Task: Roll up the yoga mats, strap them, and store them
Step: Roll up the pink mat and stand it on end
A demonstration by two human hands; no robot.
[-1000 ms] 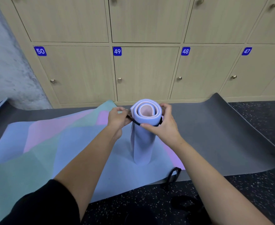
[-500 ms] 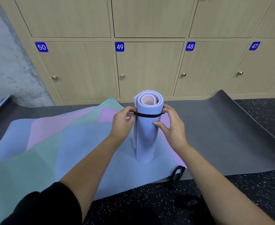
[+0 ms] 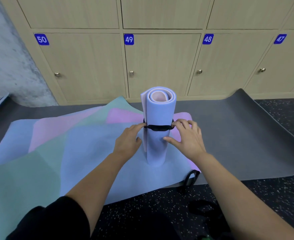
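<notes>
**Strap halfway down the standing roll**

From the head camera, looking down along both forearms: a rolled mat [image 3: 158, 108], pale blue outside with a pink inner face showing at its open top, stands upright on end. It rests on a flat pastel mat [image 3: 56, 153] patched in blue, pink and green, which lies unrolled across the floor. A black strap [image 3: 158, 127] circles the roll about midway down its height.

The left hand [image 3: 128, 139] is at the roll's left side, fingers curled in, the tips pinching the strap where it meets the edge of the roll. The right hand [image 3: 187, 137] is at the right side; its bent fingers hook the strap's other end, while the thumb stretches out lower down and presses against the blue face of the roll. A black sleeve [image 3: 47, 220] covers the left upper arm.

Under and behind the pastel mat lies a dark grey mat [image 3: 238, 135], its far right corner curling up. A second black strap [image 3: 190, 179] lies looped at the pastel mat's near edge, partly on the speckled floor [image 3: 264, 196]. Beyond stand wooden lockers [image 3: 160, 66], the doors numbered 50, 49, 48 and 47, with a rough concrete wall [image 3: 4, 58] to the left.
</notes>
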